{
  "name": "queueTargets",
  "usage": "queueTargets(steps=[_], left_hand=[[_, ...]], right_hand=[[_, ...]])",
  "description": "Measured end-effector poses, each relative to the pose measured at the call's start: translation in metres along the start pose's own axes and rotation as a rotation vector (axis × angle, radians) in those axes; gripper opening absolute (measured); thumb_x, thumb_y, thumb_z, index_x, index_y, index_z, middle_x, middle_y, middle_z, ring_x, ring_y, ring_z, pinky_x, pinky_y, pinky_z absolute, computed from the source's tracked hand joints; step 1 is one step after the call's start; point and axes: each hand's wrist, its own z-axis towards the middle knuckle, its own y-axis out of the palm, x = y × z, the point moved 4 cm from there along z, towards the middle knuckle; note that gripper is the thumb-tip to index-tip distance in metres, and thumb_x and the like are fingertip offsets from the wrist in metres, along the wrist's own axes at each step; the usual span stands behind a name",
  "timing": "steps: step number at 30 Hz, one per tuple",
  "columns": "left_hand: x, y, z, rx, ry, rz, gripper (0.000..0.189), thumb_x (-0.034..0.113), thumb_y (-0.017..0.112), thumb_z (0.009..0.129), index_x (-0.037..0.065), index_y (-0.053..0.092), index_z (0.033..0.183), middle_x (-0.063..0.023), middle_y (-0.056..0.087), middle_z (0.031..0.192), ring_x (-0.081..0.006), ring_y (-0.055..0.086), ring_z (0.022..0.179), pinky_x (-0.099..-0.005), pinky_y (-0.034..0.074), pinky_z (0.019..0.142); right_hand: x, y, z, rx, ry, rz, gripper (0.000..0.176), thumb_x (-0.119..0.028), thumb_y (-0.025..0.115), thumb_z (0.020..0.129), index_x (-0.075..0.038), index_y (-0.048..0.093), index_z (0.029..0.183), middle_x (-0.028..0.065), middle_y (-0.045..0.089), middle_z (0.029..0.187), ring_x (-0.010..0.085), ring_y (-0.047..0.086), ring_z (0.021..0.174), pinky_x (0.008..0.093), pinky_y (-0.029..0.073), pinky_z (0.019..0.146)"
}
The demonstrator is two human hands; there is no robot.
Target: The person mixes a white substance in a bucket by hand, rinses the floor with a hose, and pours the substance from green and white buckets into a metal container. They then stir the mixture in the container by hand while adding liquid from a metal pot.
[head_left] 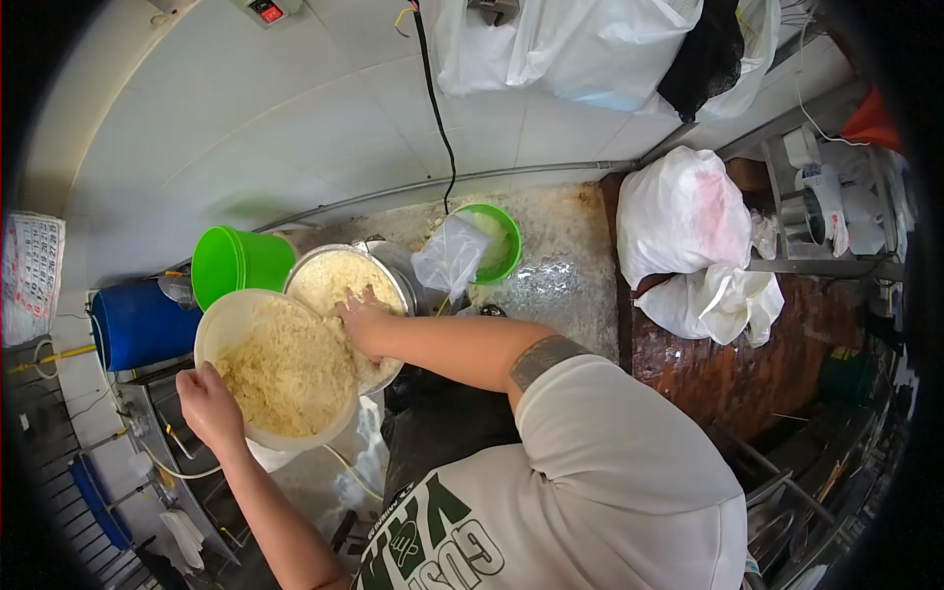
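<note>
My left hand grips the rim of a translucent white plastic tub, its fingers curled over the near-left edge. Pale yellow crumbly meal fills much of the tub, which tilts against a round metal pot. More of the same meal lies in the pot. My right hand reaches into the meal where tub and pot meet, its fingers spread and partly sunk in it. Whether those fingers hold any meal is hidden.
A green bucket and a blue barrel stand to the left. Beyond the pot is another green bucket with a clear plastic bag. White sacks rest at right on a brown platform. A black cable hangs down the wall.
</note>
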Motion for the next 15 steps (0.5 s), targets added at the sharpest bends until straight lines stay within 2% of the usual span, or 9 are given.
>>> queueTargets(steps=[1, 2, 4, 5, 7, 8, 10, 13, 15], left_hand=[[0.001, 0.0, 0.0, 0.001, 0.0, 0.002, 0.031, 0.027, 0.059, 0.097, -0.001, 0.052, 0.086, -0.0174, 0.058, 0.071, -0.0346, 0.057, 0.065, -0.0453, 0.047, 0.067], [0.001, 0.0, -0.001, -0.004, 0.001, 0.005, 0.031, 0.027, 0.059, 0.097, -0.001, 0.052, 0.086, -0.0173, 0.058, 0.071, -0.0346, 0.057, 0.065, -0.0452, 0.047, 0.067], [0.002, 0.0, -0.002, -0.008, -0.002, 0.011, 0.031, 0.027, 0.059, 0.097, 0.0, 0.052, 0.086, -0.0171, 0.057, 0.07, -0.0346, 0.056, 0.065, -0.0452, 0.047, 0.067], [0.002, 0.0, -0.003, -0.01, -0.002, 0.01, 0.031, 0.027, 0.059, 0.097, 0.0, 0.052, 0.085, -0.017, 0.057, 0.07, -0.0346, 0.056, 0.065, -0.0452, 0.047, 0.066], [0.004, 0.0, -0.004, -0.011, -0.008, 0.013, 0.031, 0.027, 0.059, 0.097, 0.0, 0.052, 0.085, -0.0169, 0.057, 0.07, -0.0345, 0.056, 0.064, -0.0451, 0.047, 0.066], [0.006, -0.001, -0.005, -0.011, -0.016, 0.014, 0.031, 0.027, 0.059, 0.097, 0.0, 0.052, 0.085, -0.0169, 0.057, 0.07, -0.0347, 0.056, 0.064, -0.0452, 0.047, 0.066], [0.008, -0.001, -0.005, -0.007, -0.03, 0.018, 0.031, 0.027, 0.06, 0.097, 0.0, 0.052, 0.085, -0.017, 0.057, 0.07, -0.0348, 0.056, 0.064, -0.0452, 0.047, 0.066], [0.012, -0.001, -0.006, -0.013, -0.023, 0.016, 0.031, 0.028, 0.059, 0.098, 0.001, 0.052, 0.086, -0.0172, 0.056, 0.07, -0.035, 0.055, 0.064, -0.0454, 0.047, 0.066], [0.014, -0.001, -0.006, -0.024, -0.044, 0.027, 0.031, 0.028, 0.059, 0.098, 0.0, 0.052, 0.086, -0.0186, 0.058, 0.072, -0.0377, 0.056, 0.065, -0.0463, 0.047, 0.067]], right_hand=[[0.001, -0.001, 0.003, -0.055, 0.022, -0.034, 0.074, -0.044, 0.087, 0.067, -0.007, 0.069, 0.128, 0.024, 0.033, 0.158, 0.0458, 0.024, 0.148, 0.0684, 0.03, 0.11], [0.001, -0.003, 0.006, -0.054, 0.019, -0.033, 0.074, -0.044, 0.087, 0.067, -0.007, 0.069, 0.128, 0.024, 0.033, 0.158, 0.0458, 0.024, 0.148, 0.0684, 0.03, 0.11], [0.003, -0.005, 0.01, -0.155, 0.01, -0.068, 0.062, -0.04, 0.083, 0.073, -0.011, 0.071, 0.126, 0.0141, 0.051, 0.148, 0.0365, 0.041, 0.14, 0.0601, 0.037, 0.107], [0.004, -0.006, 0.017, -0.155, 0.005, -0.067, 0.062, -0.04, 0.083, 0.073, -0.011, 0.071, 0.126, 0.0141, 0.051, 0.148, 0.0365, 0.041, 0.14, 0.0601, 0.037, 0.107], [0.006, 0.007, 0.031, -0.363, -0.024, -0.064, 0.053, -0.038, 0.076, 0.079, -0.015, 0.072, 0.127, 0.0051, 0.063, 0.136, 0.0295, 0.055, 0.129, 0.0516, 0.042, 0.105], [0.005, 0.012, 0.036, -0.363, -0.031, -0.065, 0.053, -0.038, 0.076, 0.079, -0.015, 0.072, 0.127, 0.0051, 0.063, 0.136, 0.0295, 0.055, 0.129, 0.0516, 0.042, 0.105], [0.007, 0.021, 0.044, -0.401, -0.006, -0.047, 0.048, -0.037, 0.072, 0.084, -0.02, 0.071, 0.129, 0.0021, 0.067, 0.13, 0.028, 0.062, 0.119, 0.0464, 0.046, 0.101], [0.008, 0.032, 0.054, -0.476, -0.007, -0.062, 0.048, -0.035, 0.07, 0.085, -0.02, 0.07, 0.131, 0.0027, 0.066, 0.132, 0.0273, 0.062, 0.12, 0.0464, 0.048, 0.096], [0.007, 0.041, 0.059, -0.449, -0.028, -0.068, 0.048, -0.035, 0.069, 0.085, -0.02, 0.07, 0.131, 0.0029, 0.066, 0.133, 0.0272, 0.062, 0.12, 0.0468, 0.048, 0.095]])
